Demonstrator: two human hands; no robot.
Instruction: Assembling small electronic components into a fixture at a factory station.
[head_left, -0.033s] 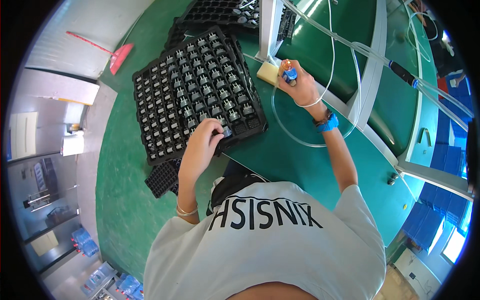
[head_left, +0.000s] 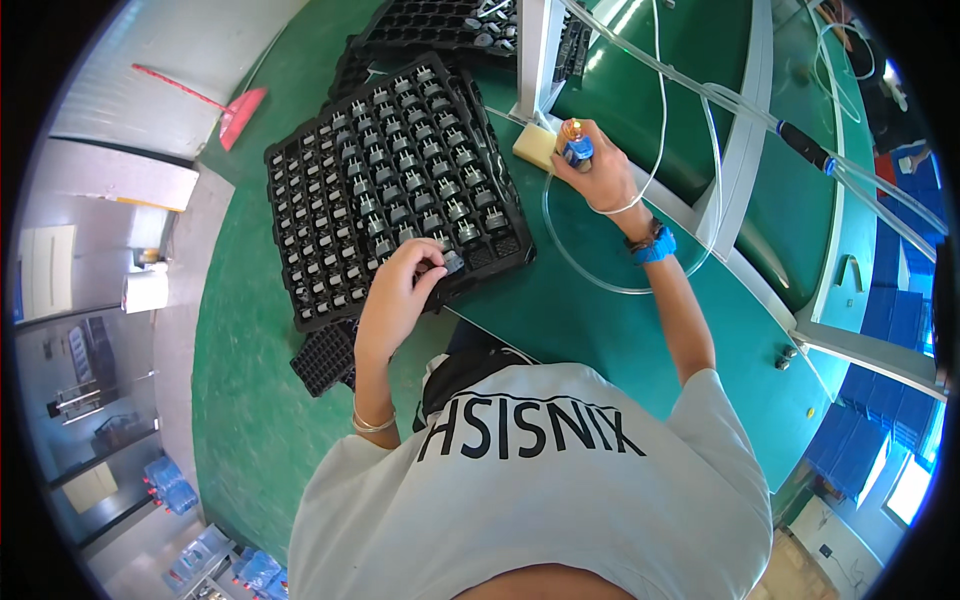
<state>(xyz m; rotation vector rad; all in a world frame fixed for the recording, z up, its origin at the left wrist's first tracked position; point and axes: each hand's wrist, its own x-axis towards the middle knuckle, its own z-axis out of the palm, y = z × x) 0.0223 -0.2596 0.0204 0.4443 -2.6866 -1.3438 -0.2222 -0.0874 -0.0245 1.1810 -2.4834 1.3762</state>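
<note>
On the far left, a red dustpan (head_left: 240,115) with a long handle is on the green floor (head_left: 235,330). Then comes a small black tray (head_left: 322,362), low down, partly under the big black tray (head_left: 488,270).

The big tray is full of rows of little parts. On its left side the parts (head_left: 318,227) are small, with shiny pale bits in dark pockets. On its right side the parts (head_left: 405,160) are bigger, grey and round, with thin shiny prongs sticking up.

The left hand (head_left: 400,285) is at the tray's near edge. Its thumb and finger are pinching one small grey part (head_left: 454,262). It looks smooth and dull, but the fingers hide some of it.

Next, a pale yellow block (head_left: 535,147) sits on the green table (head_left: 600,335). Just beside it, the right hand (head_left: 603,178) is wrapped around a small blue thing (head_left: 577,150) with an orange top. A bright blue watch (head_left: 655,245) is on that wrist. A clear tube (head_left: 590,278) curves near it.
</note>
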